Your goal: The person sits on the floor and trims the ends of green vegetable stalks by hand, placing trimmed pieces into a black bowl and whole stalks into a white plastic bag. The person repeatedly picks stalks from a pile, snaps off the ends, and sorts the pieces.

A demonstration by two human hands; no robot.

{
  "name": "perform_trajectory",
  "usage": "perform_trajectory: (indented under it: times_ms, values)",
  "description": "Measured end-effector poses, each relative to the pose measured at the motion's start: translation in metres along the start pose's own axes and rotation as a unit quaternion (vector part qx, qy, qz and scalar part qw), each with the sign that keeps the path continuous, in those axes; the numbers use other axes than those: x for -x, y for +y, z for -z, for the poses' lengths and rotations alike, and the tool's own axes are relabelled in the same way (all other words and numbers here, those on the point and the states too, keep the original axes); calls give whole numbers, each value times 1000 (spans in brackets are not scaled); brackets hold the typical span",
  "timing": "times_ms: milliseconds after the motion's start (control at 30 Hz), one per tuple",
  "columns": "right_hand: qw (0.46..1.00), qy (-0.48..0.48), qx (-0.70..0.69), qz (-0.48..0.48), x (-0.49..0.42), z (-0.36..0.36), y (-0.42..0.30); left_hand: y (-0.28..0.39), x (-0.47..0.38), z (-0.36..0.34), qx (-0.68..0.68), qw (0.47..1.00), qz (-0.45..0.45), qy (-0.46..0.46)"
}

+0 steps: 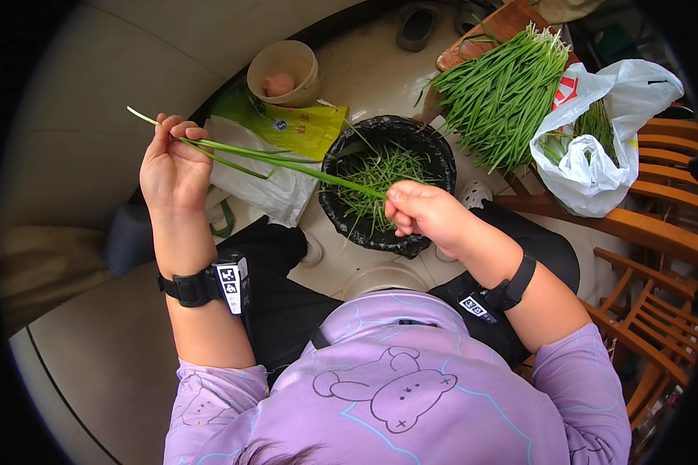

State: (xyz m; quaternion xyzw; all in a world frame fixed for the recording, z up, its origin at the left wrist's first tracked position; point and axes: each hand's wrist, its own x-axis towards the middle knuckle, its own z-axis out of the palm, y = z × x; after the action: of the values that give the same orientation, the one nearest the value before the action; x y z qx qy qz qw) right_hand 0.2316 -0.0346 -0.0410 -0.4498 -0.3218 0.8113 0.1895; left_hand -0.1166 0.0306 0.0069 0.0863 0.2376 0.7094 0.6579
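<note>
Between my two hands a green garlic chive stalk [302,168] is stretched over the floor. Its white end sticks out past the fingers of my left hand [177,157], which grips it near that end. My right hand [421,209] pinches the leafy part between thumb and fingers, above the rim of a bin lined with a black plastic bag [331,200]. Inside the bin lies a heap of loose green trimmings [378,174]. A large bundle of chives [500,96], white ends pointing away, rests on a wooden stool [453,55] to the right.
A white plastic bag [602,180] with more greens sits on a wooden chair [663,226] at right. Beyond the bin are a yellow-green package [308,131], a clear plastic bag [288,197] and a beige bucket [308,87] holding a pinkish object. A dark shoe [417,29] lies farther back.
</note>
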Motion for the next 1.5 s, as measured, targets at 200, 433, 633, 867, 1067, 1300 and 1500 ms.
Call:
perform_trajectory:
  times_ms: [200,433,633,867,1067,1300,1500]
  values:
    - [972,218,-39,77,-11,0,3,-24,1,-6,-31,999,-10,11]
    - [932,333,38,137,-37,15,31,-38,2,-15,-59,997,4,-43]
    - [870,486,-76,30,-51,70,41,-39,6,-21,-66,992,-6,-103]
    - [935,253,245,40,-34,31,46,-45,12,-22,-24,996,53,-74]
    - [850,204,484,-31,-27,14,4,-83,28,-23,-79,992,102,12]
    - [948,103,215,212,-22,-9,-3,-130,46,-26,-296,943,152,-7]
    - [975,74,170,121,-21,-28,-2,-156,55,-30,-473,872,118,-37]
